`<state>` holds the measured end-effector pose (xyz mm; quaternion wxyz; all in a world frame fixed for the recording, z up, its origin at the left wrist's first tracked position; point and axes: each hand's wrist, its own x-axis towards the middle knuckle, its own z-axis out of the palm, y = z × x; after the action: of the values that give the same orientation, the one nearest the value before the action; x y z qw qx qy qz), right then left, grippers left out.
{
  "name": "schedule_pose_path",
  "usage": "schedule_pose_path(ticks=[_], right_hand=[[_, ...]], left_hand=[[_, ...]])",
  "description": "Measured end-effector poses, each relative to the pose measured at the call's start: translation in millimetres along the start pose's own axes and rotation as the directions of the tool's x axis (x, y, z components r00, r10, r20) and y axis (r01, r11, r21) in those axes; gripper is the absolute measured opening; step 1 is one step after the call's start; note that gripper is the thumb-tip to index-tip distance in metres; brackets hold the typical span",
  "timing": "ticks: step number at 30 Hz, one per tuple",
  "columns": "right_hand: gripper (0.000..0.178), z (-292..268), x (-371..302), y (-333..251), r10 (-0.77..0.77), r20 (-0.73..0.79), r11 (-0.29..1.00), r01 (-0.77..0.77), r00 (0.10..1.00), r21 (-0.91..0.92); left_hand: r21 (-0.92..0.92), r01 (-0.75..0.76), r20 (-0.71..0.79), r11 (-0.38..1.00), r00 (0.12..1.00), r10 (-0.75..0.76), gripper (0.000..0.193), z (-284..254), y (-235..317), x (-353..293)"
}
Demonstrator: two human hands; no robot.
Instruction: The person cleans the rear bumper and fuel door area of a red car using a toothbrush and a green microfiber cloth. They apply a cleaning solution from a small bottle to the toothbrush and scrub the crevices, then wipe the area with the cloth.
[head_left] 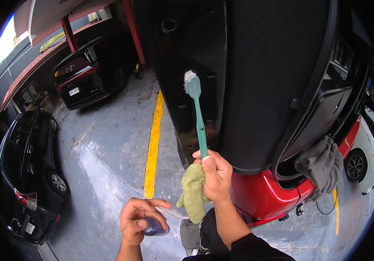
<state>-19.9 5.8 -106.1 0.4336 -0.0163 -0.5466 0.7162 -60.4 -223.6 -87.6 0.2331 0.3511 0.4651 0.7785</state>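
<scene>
Underfoot, the floor point(104, 152) is a worn blue-grey, scuffed and pale in patches, with a yellow line point(154, 148) painted along it. The place is a covered car bay: a black car point(21, 174) stands at the left, a dark SUV point(89, 76) farther back near a red post point(137, 39), and a white car point(365, 143) at the far right. Close by, a glossy black panel point(191, 43) hangs over a red bumper point(265, 193), and a grey rag point(326, 163) drapes beside it.

The brush point(200, 119) is in the right hand point(216, 176), head in front of the panel; whether they touch, I cannot tell. Its long axis runs almost straight up the view, the top leaning slightly left, head away from the hand, white bristles turned mostly left. The right fingers are clamped on the handle's lower end, and a green cloth point(192, 191) hangs from the same hand. Lower down, the left hand point(135, 219) has its fingers curled round a purplish clear vessel point(155, 227), held over the floor, well below the brush head
</scene>
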Motion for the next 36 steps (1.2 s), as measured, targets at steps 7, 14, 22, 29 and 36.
schedule_pose_path(ticks=[7, 14, 22, 29, 36], right_hand=[[0.035, -12, -21, 7, -0.028, 0.141, 0.997, 0.037, 0.990, -0.060], [0.032, -9, -68, -5, 0.071, 0.435, 0.985, 0.004, 0.898, -0.170], [0.046, -3, -80, -38, 0.186, 0.104, 0.952, -0.153, 0.977, -0.265], [0.038, 71, 71, -125, -0.888, -0.175, 0.459, 0.810, 0.425, -0.364], [0.049, 32, 58, -21, -0.827, 0.328, 0.025, 0.613, 0.456, -0.790]], left_hand=[[0.171, -0.051, 0.007, 0.984, 0.999, 0.051, 0.046, 3, 9, 6], [0.350, -0.221, 0.220, 0.910, 0.964, 0.149, 0.051, 24, 27, 32], [0.479, -0.382, 0.129, 0.790, 0.921, 0.367, 0.055, 28, 50, 6], [0.405, -0.421, 0.026, 0.812, 0.892, 0.451, 0.053, 26, 70, -37], [0.382, -0.454, 0.026, 0.805, 0.876, 0.482, 0.052, 3, 68, -57]])
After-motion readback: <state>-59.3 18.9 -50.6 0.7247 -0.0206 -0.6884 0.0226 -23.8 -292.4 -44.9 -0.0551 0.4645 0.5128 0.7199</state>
